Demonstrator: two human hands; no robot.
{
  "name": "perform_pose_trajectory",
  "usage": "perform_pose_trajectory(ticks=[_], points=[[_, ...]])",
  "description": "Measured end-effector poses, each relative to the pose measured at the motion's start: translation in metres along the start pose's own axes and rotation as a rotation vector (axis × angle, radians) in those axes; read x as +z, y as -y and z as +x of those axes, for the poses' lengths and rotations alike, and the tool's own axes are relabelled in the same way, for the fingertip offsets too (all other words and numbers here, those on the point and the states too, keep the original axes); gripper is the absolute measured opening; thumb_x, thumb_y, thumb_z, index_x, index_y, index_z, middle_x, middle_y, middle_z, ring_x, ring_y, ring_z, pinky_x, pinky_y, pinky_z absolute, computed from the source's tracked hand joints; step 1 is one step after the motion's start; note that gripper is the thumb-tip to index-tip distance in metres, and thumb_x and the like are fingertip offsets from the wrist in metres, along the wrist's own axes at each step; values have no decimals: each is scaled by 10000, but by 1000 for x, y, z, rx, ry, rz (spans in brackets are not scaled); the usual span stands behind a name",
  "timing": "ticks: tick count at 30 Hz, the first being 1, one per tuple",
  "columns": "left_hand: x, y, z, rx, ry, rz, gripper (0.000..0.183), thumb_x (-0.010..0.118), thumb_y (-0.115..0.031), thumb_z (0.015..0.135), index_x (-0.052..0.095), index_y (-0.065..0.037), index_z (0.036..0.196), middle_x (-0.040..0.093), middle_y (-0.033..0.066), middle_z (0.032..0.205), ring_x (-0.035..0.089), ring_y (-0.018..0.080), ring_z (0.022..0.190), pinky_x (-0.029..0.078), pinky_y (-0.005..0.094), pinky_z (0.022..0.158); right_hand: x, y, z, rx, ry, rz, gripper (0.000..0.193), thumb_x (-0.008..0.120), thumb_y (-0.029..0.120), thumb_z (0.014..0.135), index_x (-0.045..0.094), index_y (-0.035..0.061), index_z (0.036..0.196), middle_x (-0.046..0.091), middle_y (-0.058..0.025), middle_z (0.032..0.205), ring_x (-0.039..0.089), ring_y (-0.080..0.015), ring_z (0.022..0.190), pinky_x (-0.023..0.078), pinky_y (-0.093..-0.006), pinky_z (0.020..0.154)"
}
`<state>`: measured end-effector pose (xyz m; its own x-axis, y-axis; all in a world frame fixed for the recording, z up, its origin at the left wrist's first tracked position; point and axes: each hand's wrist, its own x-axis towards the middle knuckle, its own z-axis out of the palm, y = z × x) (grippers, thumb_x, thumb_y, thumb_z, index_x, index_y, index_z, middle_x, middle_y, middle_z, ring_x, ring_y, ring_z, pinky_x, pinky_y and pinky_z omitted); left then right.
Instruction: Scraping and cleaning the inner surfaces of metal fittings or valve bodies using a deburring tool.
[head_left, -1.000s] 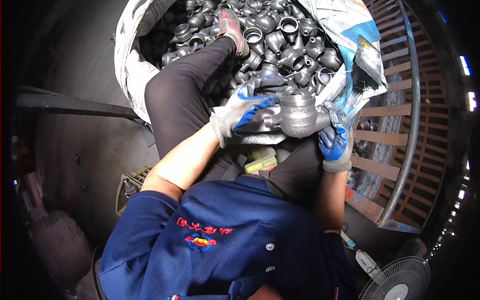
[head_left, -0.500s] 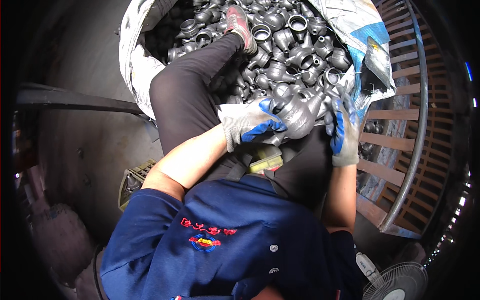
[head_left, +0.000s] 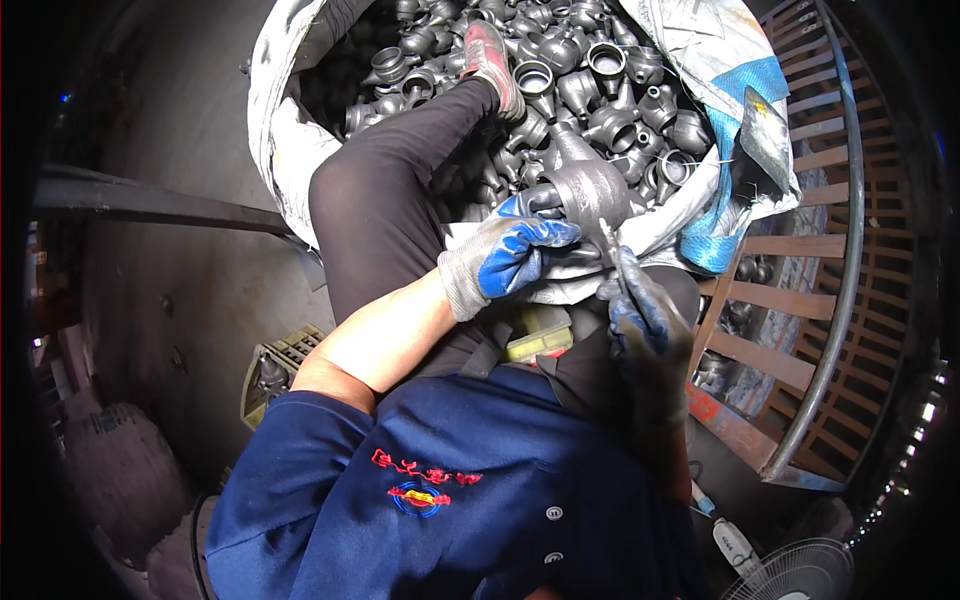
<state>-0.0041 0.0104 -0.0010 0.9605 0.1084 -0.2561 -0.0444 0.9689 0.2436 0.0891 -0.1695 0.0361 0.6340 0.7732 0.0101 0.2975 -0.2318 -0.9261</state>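
Note:
My left hand, in a grey glove with a blue palm, is closed on the near left side of a dark grey metal casting. The casting has a rounded, bulb-like body and a narrower neck that points away from me. My right hand, gloved alike, is closed at the near right of the casting. From its fingertips sticks a thin, pointed metal tool whose tip is close to or against the casting; contact is hard to tell. Similar castings lie heaped just beyond.
A white woven bulk sack with a blue strap holds the heap. My leg stretches over it, a red shoe resting inside. A slatted metal rack stands right, a fan lower right, a crate left.
The casting has been turned, so its neck now points away rather than to the far right. My right hand has moved left and nearer, fingers closing, with the thin tool now showing.

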Motion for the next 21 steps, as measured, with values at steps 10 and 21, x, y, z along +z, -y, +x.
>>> perform_pose_trajectory(ticks=[10,21], points=[[8,-4,-4,74,-12,56,429,568,76,791,488,-22,1201,630,109,984,655,151,796,505,153,486,14,-1,12,-189,-44,-234,264,583,-31,728,606,-86,985,641,-171,958,633,-249,872,482,-303,794],[-12,-2,-1,63,-81,169,395,560,77,796,517,-21,1177,640,62,957,637,71,715,461,105,448,15,-12,13,-254,12,-358,303,620,-19,731,612,-41,1033,630,-154,879,619,-267,748,494,-322,677]])
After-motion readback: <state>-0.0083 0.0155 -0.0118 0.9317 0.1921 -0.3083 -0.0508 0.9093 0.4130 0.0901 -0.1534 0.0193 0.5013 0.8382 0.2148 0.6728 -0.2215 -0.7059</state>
